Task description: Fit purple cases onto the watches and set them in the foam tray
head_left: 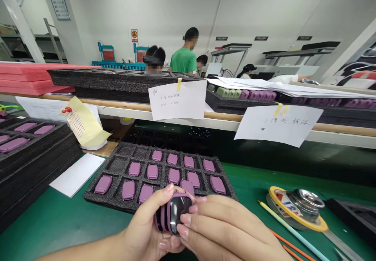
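Observation:
My left hand (147, 222) is closed around a small stack of purple smartwatch cases (179, 212) with glossy black faces. My right hand (226, 225) is closed too, its fingertips pressed on the edge and face of the front case; its thumb is hidden. Just beyond my hands lies a black foam tray (117, 153) with rows of pockets. Many pockets hold a purple case, back side up, while a few at the far left are bare. My hands cover part of the tray's near edge.
Right of my hands are a yellow-rimmed round dispenser (296, 208), a light blue pencil-like stick (293, 229) and orange sticks (289, 245). Stacked foam trays (35, 171) stand left, beside a white sheet (78, 174). A shelf (129, 108) crosses ahead; several people are beyond it.

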`<action>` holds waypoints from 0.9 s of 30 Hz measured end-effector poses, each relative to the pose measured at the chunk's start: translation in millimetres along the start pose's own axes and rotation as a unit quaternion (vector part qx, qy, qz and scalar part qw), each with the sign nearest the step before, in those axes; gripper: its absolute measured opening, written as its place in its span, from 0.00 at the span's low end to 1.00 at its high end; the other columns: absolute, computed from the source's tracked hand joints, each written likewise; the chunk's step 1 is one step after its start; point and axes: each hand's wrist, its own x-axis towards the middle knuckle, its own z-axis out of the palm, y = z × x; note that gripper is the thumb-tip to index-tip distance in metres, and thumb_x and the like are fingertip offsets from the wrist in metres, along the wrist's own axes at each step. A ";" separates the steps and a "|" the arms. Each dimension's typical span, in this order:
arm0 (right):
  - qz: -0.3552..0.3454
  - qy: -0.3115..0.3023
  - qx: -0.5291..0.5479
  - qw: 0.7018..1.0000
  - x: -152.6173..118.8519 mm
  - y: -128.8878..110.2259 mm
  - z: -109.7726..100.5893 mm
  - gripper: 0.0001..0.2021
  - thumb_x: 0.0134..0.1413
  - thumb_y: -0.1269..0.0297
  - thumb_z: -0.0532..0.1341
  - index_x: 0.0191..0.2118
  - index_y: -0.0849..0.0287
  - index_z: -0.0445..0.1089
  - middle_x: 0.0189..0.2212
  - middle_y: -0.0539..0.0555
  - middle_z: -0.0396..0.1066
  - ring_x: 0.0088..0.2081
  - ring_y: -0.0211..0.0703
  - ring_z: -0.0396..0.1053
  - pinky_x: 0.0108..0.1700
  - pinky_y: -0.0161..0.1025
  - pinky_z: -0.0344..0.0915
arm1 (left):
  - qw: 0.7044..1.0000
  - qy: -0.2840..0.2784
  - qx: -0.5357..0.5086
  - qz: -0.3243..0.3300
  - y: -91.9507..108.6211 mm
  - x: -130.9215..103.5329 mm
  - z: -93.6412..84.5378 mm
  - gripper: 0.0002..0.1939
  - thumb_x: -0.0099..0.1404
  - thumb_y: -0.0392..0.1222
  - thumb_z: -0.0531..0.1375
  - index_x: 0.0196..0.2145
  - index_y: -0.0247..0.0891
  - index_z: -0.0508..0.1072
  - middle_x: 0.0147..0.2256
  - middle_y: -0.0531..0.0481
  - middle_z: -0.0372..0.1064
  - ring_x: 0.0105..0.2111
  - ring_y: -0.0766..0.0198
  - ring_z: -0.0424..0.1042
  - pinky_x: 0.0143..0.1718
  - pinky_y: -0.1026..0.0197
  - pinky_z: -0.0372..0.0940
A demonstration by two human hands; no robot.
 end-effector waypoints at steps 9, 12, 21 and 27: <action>0.153 0.028 0.079 0.985 13.8 -5.4 6.2 0.31 0.48 0.59 0.75 0.58 0.48 0.66 0.39 0.52 0.75 0.37 0.45 0.75 0.40 0.39 0.74 | 0.995 -0.021 0.063 0.076 -5.9 3.1 3.3 0.27 0.49 0.62 0.72 0.30 0.35 0.72 0.14 0.62 0.56 0.13 0.80 0.43 0.14 0.72 0.36; 0.178 0.028 0.119 0.976 16.8 -5.1 0.6 0.33 0.46 0.65 0.75 0.58 0.46 0.65 0.44 0.52 0.75 0.43 0.46 0.75 0.46 0.40 0.73 | 0.998 0.009 0.020 0.060 -2.7 3.3 1.5 0.26 0.46 0.58 0.75 0.29 0.34 0.73 0.16 0.59 0.62 0.13 0.81 0.46 0.15 0.74 0.38; 0.125 -0.001 0.014 0.992 14.7 2.4 -0.4 0.33 0.48 0.70 0.70 0.59 0.51 0.61 0.46 0.54 0.73 0.47 0.49 0.71 0.51 0.45 0.68 | 0.998 0.014 0.037 0.041 -0.1 2.3 1.1 0.26 0.45 0.56 0.76 0.31 0.30 0.77 0.18 0.55 0.65 0.14 0.81 0.51 0.13 0.76 0.41; 0.239 -0.034 -0.137 0.961 9.6 39.2 -8.9 0.19 0.51 0.67 0.65 0.50 0.60 0.69 0.43 0.60 0.72 0.46 0.56 0.68 0.49 0.56 0.65 | 0.982 0.142 -0.015 0.125 9.5 12.7 -2.0 0.04 0.64 0.35 0.65 0.34 0.33 0.72 0.29 0.52 0.69 0.19 0.78 0.59 0.16 0.76 0.51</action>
